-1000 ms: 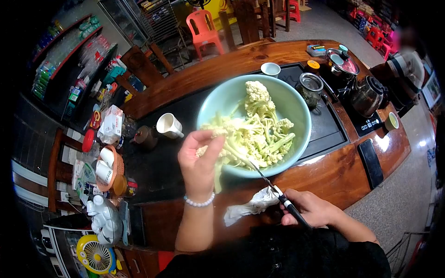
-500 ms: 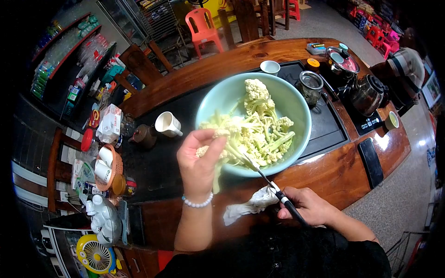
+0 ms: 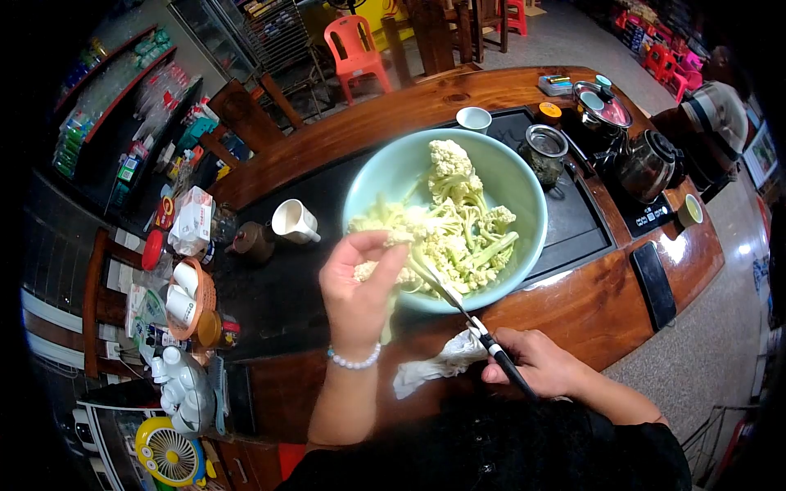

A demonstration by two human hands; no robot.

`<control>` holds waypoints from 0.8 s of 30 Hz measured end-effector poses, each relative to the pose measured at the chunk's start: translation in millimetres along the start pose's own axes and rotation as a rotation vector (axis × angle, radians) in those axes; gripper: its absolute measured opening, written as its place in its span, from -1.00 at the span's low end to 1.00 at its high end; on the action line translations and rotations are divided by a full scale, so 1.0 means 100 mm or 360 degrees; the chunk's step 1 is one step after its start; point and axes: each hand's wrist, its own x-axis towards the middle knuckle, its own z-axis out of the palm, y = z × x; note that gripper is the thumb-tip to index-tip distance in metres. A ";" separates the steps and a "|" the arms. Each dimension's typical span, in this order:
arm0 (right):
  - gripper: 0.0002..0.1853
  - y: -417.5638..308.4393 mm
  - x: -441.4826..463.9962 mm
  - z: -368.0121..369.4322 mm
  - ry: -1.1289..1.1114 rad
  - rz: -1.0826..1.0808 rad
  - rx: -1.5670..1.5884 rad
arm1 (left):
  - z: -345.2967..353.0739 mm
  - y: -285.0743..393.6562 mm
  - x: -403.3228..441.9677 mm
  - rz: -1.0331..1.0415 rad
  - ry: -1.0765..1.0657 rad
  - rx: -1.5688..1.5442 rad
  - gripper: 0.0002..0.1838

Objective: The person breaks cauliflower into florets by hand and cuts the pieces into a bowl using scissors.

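Observation:
A large pale-green bowl [image 3: 536, 237] holds cut cauliflower [image 3: 454, 184]. My left hand [image 3: 360, 282] pinches a cauliflower piece [image 3: 399, 237] over the bowl's near-left rim, with pale stems hanging below the fingers. My right hand [image 3: 536, 360] is closed around the black-and-white handle of a slim knife [image 3: 501, 356], below the bowl's near rim. Its blade points up and left against the stems by my left hand; the exact contact is blurred. A crumpled white tissue [image 3: 438, 368] lies under the knife on the table edge.
The wooden table [image 3: 573, 315] has a dark inset tray [image 3: 286, 270]. A white cup [image 3: 295, 221] stands left of the bowl. A glass pot [image 3: 647, 168] and phone [image 3: 653, 286] are at right. At left are a basket of cups [image 3: 196, 299] and a yellow fan [image 3: 170, 452].
The knife and right hand have shifted slightly left. My left hand has moved slightly right and down, still pinching the cauliflower. The whole view has shifted slightly.

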 end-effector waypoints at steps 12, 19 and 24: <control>-0.45 -0.08 0.03 0.01 0.0014 0.0021 -0.0053 | 0.02 -0.05 -0.02 0.0092 0.0027 0.0193 -0.78; -0.46 -0.08 0.07 0.05 0.0030 0.0004 0.0078 | 0.05 -0.07 -0.04 0.0173 0.0078 0.0278 -0.78; -0.47 -0.07 0.08 0.10 0.0025 0.0024 0.0038 | 0.07 -0.04 -0.04 0.0156 0.0092 0.0234 -0.78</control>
